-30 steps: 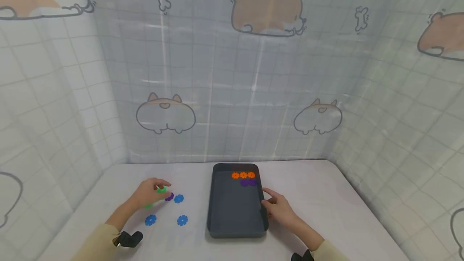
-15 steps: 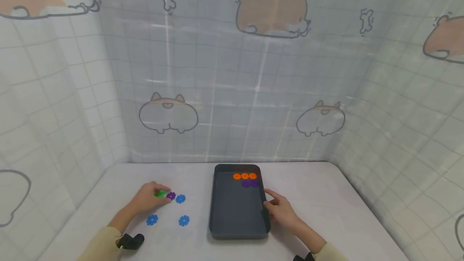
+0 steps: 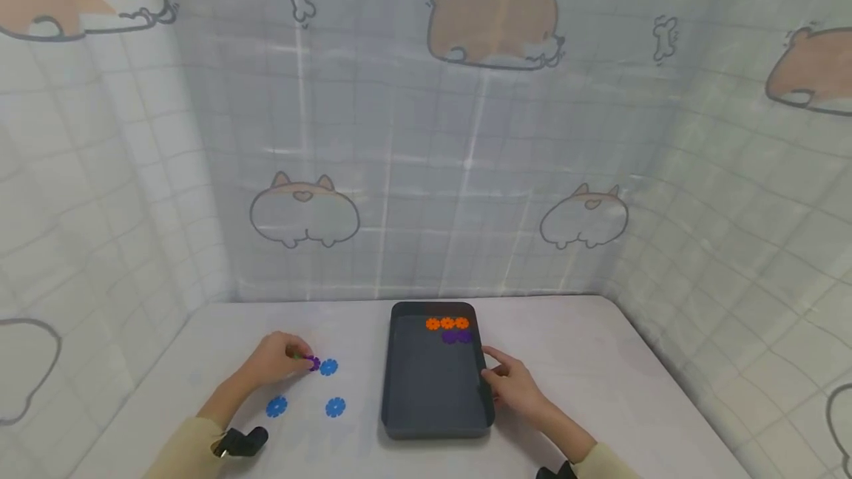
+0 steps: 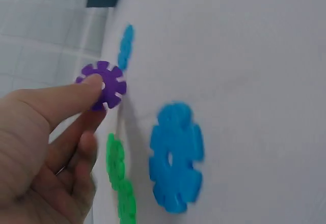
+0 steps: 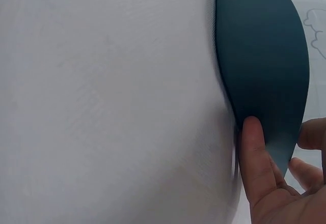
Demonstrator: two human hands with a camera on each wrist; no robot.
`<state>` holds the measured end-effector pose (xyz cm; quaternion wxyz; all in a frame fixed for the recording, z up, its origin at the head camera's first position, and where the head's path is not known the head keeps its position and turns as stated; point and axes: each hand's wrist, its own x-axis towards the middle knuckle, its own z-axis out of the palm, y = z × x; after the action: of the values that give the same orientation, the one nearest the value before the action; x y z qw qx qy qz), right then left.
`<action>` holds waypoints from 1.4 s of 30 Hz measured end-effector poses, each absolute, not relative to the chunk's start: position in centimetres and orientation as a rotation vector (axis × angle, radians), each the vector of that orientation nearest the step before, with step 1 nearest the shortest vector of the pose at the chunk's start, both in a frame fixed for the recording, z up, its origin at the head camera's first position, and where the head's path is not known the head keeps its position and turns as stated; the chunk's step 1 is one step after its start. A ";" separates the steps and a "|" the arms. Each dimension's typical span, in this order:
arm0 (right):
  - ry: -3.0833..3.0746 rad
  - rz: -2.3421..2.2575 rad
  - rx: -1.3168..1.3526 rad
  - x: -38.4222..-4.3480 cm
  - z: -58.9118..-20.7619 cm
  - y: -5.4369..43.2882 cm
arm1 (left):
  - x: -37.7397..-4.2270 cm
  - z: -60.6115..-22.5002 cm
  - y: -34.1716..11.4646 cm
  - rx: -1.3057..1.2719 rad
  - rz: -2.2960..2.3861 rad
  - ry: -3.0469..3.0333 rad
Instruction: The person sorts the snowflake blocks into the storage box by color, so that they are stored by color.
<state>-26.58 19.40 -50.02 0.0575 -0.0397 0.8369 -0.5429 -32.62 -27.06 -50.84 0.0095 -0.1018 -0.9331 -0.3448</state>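
Between thumb and fingers, my left hand [image 3: 276,358] pinches a purple notched plastic disc [image 4: 116,84], raised off the table in the left wrist view. Two green discs [image 4: 115,160] lie close below that hand, mostly covered by it in the head view. A blue disc [image 3: 329,367] sits just right of the purple one. My right hand [image 3: 515,386] holds the right side wall of a dark grey tray [image 3: 435,390]; in the right wrist view its thumb [image 5: 252,132] lies on the outer wall and other fingers reach past the rim.
Along the tray's far end lie orange discs [image 3: 447,324] in a row, with two purple discs [image 3: 456,336] below them. Two more blue discs [image 3: 276,406] are on the white table [image 3: 559,331] near my left wrist. A patterned curtain [image 3: 426,131] encloses the table's back and sides.
My left hand has closed its thumb and fingers on the purple disc and lifted it slightly. The right hand and the tray keep their places.
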 end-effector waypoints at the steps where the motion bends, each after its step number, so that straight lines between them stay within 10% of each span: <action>1: 2.537 -1.641 -0.120 -26.6 -50.0 19.3 | -32.5 -50.8 -27.0 -0.299 -1.131 -2.908; 42: 2.532 -1.644 -0.094 -26.9 -50.0 19.5 | -30.9 -47.3 -15.1 0.029 -2.331 -2.134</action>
<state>-26.93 19.50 -50.00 0.0605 -0.0312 0.8368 -0.5432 -30.91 -15.08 -47.28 -0.0092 0.0090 -0.6753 -0.7375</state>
